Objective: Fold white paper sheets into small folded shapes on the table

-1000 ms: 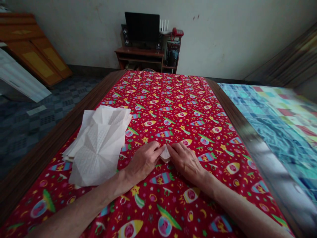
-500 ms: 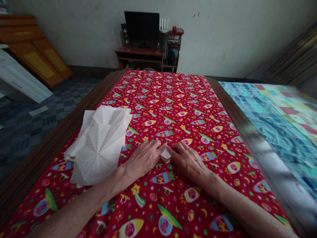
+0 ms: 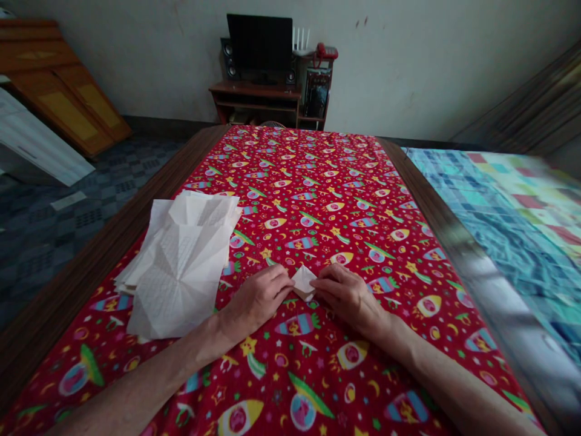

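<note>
A small folded white paper (image 3: 304,282), roughly diamond-shaped, lies on the red patterned cloth between my two hands. My left hand (image 3: 261,295) pinches its left corner, the thumb and fingers pressed together. At the opposite corner my right hand (image 3: 347,295) grips the paper in the same way, with the fingers curled. To the left of my left hand rests a stack of creased white sheets (image 3: 181,272); the top sheet has fold lines fanning out from its middle.
The cloth (image 3: 318,181) covers a long table with a dark wooden edge (image 3: 136,230). Beyond its far end stands a desk (image 3: 254,91) with a monitor (image 3: 260,45) and a red telephone (image 3: 325,52). A bed with checked bedding (image 3: 499,212) is on the right, a wooden cabinet (image 3: 68,85) on the left.
My fingers have drawn back from the paper's top to its left and right corners, so more of the folded paper shows. The stack of sheets has stayed put.
</note>
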{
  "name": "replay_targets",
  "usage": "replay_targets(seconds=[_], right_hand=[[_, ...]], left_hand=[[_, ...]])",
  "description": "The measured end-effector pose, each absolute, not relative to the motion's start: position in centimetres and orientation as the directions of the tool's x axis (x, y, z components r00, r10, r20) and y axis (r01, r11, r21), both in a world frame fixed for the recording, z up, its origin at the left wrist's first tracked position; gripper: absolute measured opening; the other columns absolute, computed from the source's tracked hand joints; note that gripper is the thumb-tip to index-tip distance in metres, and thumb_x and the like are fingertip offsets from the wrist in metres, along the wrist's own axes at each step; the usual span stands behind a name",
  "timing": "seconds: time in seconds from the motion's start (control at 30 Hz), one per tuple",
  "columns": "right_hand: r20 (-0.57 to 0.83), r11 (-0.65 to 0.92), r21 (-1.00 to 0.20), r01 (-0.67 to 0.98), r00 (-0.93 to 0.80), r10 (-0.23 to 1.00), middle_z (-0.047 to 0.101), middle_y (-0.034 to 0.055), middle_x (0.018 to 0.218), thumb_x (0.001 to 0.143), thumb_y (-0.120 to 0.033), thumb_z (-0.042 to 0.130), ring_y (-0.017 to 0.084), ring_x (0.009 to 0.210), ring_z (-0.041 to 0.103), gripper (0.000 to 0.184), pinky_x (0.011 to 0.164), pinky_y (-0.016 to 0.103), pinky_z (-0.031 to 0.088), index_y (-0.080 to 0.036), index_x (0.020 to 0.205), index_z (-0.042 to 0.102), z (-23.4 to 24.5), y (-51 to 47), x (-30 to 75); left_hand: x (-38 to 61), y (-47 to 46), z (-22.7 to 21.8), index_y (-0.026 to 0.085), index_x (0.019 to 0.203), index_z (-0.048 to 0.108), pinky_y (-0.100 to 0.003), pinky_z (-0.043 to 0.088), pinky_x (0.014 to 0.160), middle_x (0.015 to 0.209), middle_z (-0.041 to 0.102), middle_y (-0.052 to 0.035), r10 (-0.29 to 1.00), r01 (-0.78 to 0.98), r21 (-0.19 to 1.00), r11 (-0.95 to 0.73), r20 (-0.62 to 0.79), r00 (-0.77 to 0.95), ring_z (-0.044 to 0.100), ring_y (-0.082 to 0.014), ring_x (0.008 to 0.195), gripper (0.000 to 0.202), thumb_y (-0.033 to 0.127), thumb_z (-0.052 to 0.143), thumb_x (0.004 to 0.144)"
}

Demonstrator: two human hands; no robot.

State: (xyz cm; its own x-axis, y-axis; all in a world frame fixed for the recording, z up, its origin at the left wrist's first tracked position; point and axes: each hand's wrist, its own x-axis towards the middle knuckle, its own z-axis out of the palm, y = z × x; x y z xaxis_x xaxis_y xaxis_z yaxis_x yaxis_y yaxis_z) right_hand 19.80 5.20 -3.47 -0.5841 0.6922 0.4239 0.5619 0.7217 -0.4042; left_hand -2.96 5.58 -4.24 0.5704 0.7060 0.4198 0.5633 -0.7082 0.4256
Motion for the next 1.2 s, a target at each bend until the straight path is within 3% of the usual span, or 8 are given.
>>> replay_targets(seconds=[0.13, 0.27, 0.5, 0.67, 0.8, 0.97, 1.2], right_hand=[[0.358, 0.61, -0.57, 0.55, -0.502, 0.787, 0.06, 0.0051, 0.084, 0.093, -0.024, 0.051, 0.013, 0.073, 0.056, 0.017, 0.062, 0.023, 0.045, -0.017, 0.088, 0.066, -3.4, 5.3, 19.7], [0.327, 0.57, -0.599, 0.562, -0.478, 0.815, 0.06, 0.0052, 0.083, 0.094, -0.025, 0.049, 0.013, 0.072, 0.056, 0.02, 0.062, 0.023, 0.044, -0.017, 0.087, 0.066, -3.0, 5.2, 19.4], [0.263, 0.505, -0.488, 0.711, -0.432, 0.863, 0.055, 0.0046, 0.079, 0.094, -0.024, 0.047, 0.013, 0.069, 0.051, 0.022, 0.061, 0.024, 0.04, -0.017, 0.078, 0.059, -2.6, 4.8, 18.8], [0.229, 0.502, -0.34, 0.795, -0.448, 0.864, 0.055, 0.0047, 0.079, 0.095, -0.028, 0.046, 0.015, 0.072, 0.051, 0.023, 0.063, 0.026, 0.038, -0.017, 0.078, 0.057, -2.5, 5.0, 18.5], [0.194, 0.491, -0.29, 0.822, -0.451, 0.871, 0.055, 0.004, 0.078, 0.095, -0.031, 0.046, 0.015, 0.07, 0.051, 0.025, 0.06, 0.026, 0.035, -0.018, 0.077, 0.056, -2.3, 5.4, 18.4], [0.173, 0.477, -0.277, 0.834, -0.445, 0.879, 0.056, 0.003, 0.076, 0.093, -0.037, 0.05, 0.014, 0.066, 0.05, 0.027, 0.057, 0.025, 0.033, -0.018, 0.074, 0.056, -2.3, 5.8, 18.3], [0.163, 0.479, -0.322, 0.816, -0.451, 0.878, 0.055, 0.0026, 0.076, 0.094, -0.035, 0.049, 0.013, 0.063, 0.049, 0.025, 0.055, 0.025, 0.031, -0.018, 0.076, 0.057, -2.4, 5.8, 18.8]], left_hand=[[-2.8, 5.8, -4.5, 0.016, 0.084, 0.059, -0.025, 0.049, 0.067, 0.08, 0.058, -0.0023, 0.773, 0.564, 0.532, -0.631, 0.374, 0.512, 0.057, -0.0135, 0.075, 0.011, 0.017, 0.051, 0.092], [-2.6, 5.7, -4.1, 0.016, 0.08, 0.059, -0.025, 0.047, 0.067, 0.079, 0.058, -0.0019, 0.804, 0.561, 0.583, -0.588, 0.349, 0.482, 0.057, -0.0131, 0.073, 0.013, 0.017, 0.052, 0.091], [-2.2, 5.9, -3.6, 0.017, 0.073, 0.056, -0.024, 0.045, 0.066, 0.077, 0.054, -0.0003, 0.858, 0.631, 0.586, -0.508, 0.284, 0.427, 0.054, -0.0123, 0.071, 0.015, 0.016, 0.057, 0.088], [-1.9, 6.0, -3.2, 0.017, 0.074, 0.054, -0.026, 0.044, 0.07, 0.081, 0.053, -0.0007, 0.878, 0.714, 0.514, -0.474, 0.224, 0.422, 0.054, -0.014, 0.075, 0.014, 0.019, 0.055, 0.088], [-1.7, 6.2, -3.1, 0.017, 0.074, 0.052, -0.026, 0.043, 0.068, 0.08, 0.052, 0.0003, 0.882, 0.751, 0.465, -0.469, 0.207, 0.423, 0.054, -0.0141, 0.074, 0.02, 0.028, 0.055, 0.09], [-1.8, 6.7, -3.0, 0.018, 0.073, 0.052, -0.025, 0.041, 0.061, 0.078, 0.051, 0.0022, 0.877, 0.779, 0.405, -0.479, 0.178, 0.447, 0.052, -0.0125, 0.068, 0.024, 0.035, 0.059, 0.088], [-2.6, 6.7, -2.8, 0.019, 0.076, 0.053, -0.024, 0.041, 0.063, 0.08, 0.053, 0.0025, 0.876, 0.804, 0.349, -0.482, 0.173, 0.45, 0.054, -0.0124, 0.071, 0.018, 0.029, 0.063, 0.085]])
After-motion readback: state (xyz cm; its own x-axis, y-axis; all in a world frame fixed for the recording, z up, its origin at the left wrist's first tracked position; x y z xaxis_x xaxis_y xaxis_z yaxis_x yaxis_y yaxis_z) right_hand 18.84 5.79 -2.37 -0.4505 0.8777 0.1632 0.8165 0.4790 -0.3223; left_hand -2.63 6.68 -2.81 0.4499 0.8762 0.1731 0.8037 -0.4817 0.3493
